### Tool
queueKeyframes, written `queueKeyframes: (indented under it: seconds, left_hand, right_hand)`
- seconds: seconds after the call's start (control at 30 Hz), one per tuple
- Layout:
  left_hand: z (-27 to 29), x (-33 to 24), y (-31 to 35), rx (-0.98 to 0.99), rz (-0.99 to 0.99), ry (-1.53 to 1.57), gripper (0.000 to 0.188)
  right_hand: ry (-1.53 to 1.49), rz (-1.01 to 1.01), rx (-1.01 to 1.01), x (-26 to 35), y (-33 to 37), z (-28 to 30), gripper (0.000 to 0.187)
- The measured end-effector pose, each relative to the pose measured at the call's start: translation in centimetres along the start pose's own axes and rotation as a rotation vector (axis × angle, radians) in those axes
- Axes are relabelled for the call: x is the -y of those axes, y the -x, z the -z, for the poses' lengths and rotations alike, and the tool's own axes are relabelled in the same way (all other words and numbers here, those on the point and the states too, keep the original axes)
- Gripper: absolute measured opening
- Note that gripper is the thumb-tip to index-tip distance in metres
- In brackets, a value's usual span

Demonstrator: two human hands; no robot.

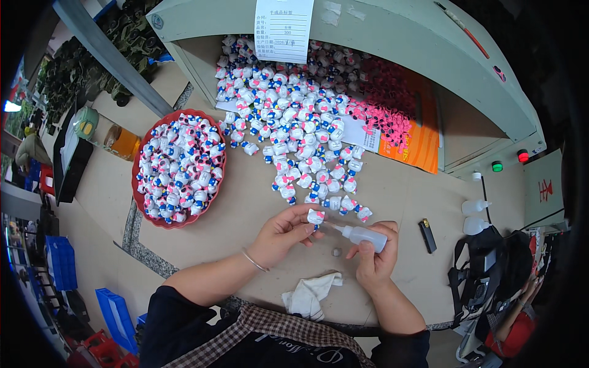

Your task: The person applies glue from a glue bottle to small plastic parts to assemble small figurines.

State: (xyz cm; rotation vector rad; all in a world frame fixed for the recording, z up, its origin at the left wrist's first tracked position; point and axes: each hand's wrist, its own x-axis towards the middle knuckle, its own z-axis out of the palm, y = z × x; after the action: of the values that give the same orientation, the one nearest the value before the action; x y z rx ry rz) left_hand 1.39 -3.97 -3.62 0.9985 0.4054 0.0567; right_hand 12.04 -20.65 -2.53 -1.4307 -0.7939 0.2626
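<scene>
white cloth (310, 296): crumpled on the tabletop (402, 193), between the forearms
right hand (377, 250): wrapped around a translucent squeeze bottle (367, 238), its thin nozzle pointing left
left hand (279, 232): pinching a small white figurine (316, 216) above the tabletop, at the nozzle tip; whether they touch, cannot tell
red bowl (135, 175): to the left, heaped with similar figurines
figurine pile (294, 126): loose beyond the hands, spilling out from a grey-green shelf (380, 27)
pink pieces (392, 126): heaped right of the pile, partly over an orange sheet (423, 144)
</scene>
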Motion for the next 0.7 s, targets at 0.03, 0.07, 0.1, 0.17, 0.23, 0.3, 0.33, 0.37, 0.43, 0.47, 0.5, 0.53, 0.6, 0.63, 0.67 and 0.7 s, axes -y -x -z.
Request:
queueKeyframes:
  seconds: [0.03, 0.07, 0.1, 0.17, 0.23, 0.3, 0.33, 0.37, 0.43, 0.47, 0.5, 0.53, 0.6, 0.63, 0.67, 0.7]
  left_hand:
    - [-0.02, 0.01, -0.01, 0.001, -0.004, 0.002, 0.037]
    - [-0.02, 0.06, -0.05, 0.002, -0.004, 0.002, 0.037]
    - [-0.02, 0.09, -0.01, 0.003, -0.003, 0.007, 0.037]
    - [-0.01, 0.05, 0.07, 0.005, -0.003, 0.012, 0.037]
    - [-0.06, -0.11, -0.01, 0.01, -0.008, -0.002, 0.037]
    - [0.0, 0.11, 0.0, 0.01, -0.007, 0.006, 0.037]
    - [0.04, 0.16, -0.04, 0.007, -0.006, 0.013, 0.037]
    - [0.03, 0.12, -0.09, 0.008, -0.007, 0.013, 0.037]
    - [0.0, 0.12, 0.0, 0.001, -0.01, 0.012, 0.036]
    - [-0.01, 0.12, 0.01, 0.001, -0.009, 0.013, 0.036]
    - [0.0, 0.09, 0.02, -0.004, -0.012, 0.012, 0.036]
    - [0.0, 0.07, 0.04, -0.009, -0.014, 0.011, 0.036]
    - [-0.06, 0.03, 0.08, -0.013, -0.02, 0.011, 0.036]
    - [-0.09, 0.04, 0.06, -0.017, -0.026, 0.011, 0.038]
    - [-0.1, 0.06, 0.04, -0.018, -0.026, 0.011, 0.038]
    - [-0.11, 0.06, 0.03, -0.02, -0.029, 0.011, 0.037]
  right_hand:
    - [-0.012, 0.004, -0.001, -0.05, 0.04, 0.03, 0.02]
    - [-0.024, 0.009, -0.003, -0.09, 0.06, 0.07, 0.02]
    - [-0.023, 0.008, -0.003, -0.08, 0.09, 0.05, 0.02]
    - [-0.016, 0.013, 0.011, -0.06, 0.09, 0.0, 0.02]
    - [-0.003, 0.014, 0.003, -0.03, -0.04, 0.02, 0.02]
    - [0.008, 0.017, -0.005, -0.03, -0.08, -0.01, 0.02]
    - [0.008, 0.011, -0.013, -0.08, -0.03, -0.04, 0.02]
    - [0.008, 0.004, -0.021, -0.12, -0.04, -0.03, 0.02]
    - [0.029, 0.02, -0.023, -0.16, 0.0, 0.03, 0.02]
    - [0.049, 0.035, -0.025, -0.19, 0.02, 0.08, 0.02]
    - [0.049, 0.034, -0.025, -0.21, 0.05, 0.18, 0.02]
    - [0.048, 0.026, -0.022, -0.24, 0.11, 0.32, 0.02]
    - [0.047, 0.017, -0.019, -0.21, 0.2, 0.41, 0.02]
    - [0.065, 0.016, -0.002, -0.13, 0.22, 0.42, 0.02]
    - [0.082, 0.016, 0.015, -0.08, 0.24, 0.43, 0.021]
    - [0.082, 0.015, 0.016, -0.07, 0.28, 0.44, 0.021]
